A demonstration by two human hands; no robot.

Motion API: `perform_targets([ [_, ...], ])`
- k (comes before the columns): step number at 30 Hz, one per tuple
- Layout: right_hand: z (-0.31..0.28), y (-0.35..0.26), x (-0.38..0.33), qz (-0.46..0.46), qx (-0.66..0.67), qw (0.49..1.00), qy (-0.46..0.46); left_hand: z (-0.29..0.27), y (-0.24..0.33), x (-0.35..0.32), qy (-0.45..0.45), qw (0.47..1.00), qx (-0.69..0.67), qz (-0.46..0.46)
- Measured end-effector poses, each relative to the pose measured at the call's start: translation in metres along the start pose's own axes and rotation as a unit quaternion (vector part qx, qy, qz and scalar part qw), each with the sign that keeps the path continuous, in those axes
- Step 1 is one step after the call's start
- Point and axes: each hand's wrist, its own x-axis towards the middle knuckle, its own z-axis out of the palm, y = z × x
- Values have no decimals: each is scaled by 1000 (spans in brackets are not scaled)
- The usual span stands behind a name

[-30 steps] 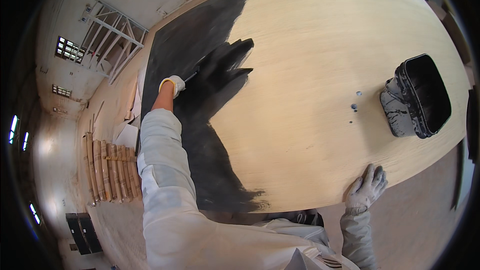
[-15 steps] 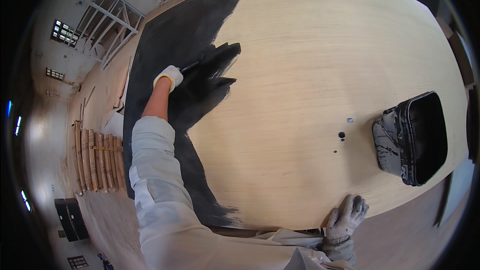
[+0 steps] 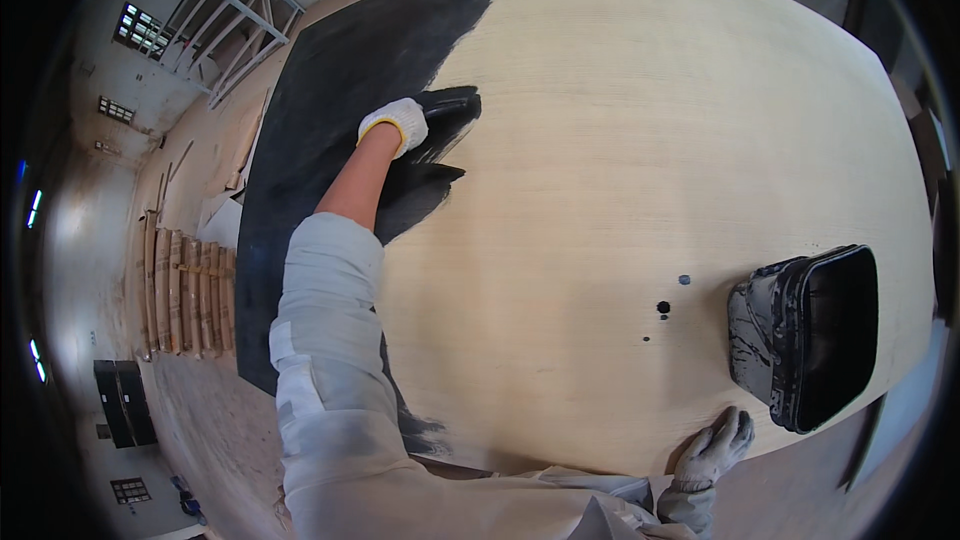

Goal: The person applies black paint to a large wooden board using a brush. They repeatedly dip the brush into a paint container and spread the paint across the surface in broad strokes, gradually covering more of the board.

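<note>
My left hand (image 3: 393,124), in a white glove with a yellow cuff, is stretched far out over a large pale wooden board (image 3: 650,140) and grips a paintbrush (image 3: 450,106) whose black bristles lie on the wood. The board's left part is covered in black paint (image 3: 330,110), and the brush sits at the edge of that painted area. My right hand (image 3: 712,450), in a grey glove, rests flat on the board's near edge with its fingers spread. A black paint tub (image 3: 815,335) stands on the board just above my right hand.
A few black paint drops (image 3: 664,308) dot the bare wood left of the tub. A stack of wooden slats (image 3: 185,290) lies on the floor left of the board. A white metal frame (image 3: 235,10) leans at the far left.
My left hand has swept the brush to the right along the paint's edge, leaving a fresh black streak. My right hand stays on the near edge.
</note>
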Motion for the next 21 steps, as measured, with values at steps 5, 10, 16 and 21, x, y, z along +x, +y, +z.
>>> perform_targets([
  [5,-1,-1,0,-6,-15,1000,4,-26,-7,14,-69,996,38,-41],
  [10,-7,-3,5,-16,4,1000,-15,-19,16,-4,-50,998,34,5],
  [16,-5,-3,1,-1,-1,1000,-21,-34,14,-128,-84,995,22,-51],
  [21,-6,-4,3,-4,-11,1000,-24,-5,45,-192,-51,999,-4,-12],
])
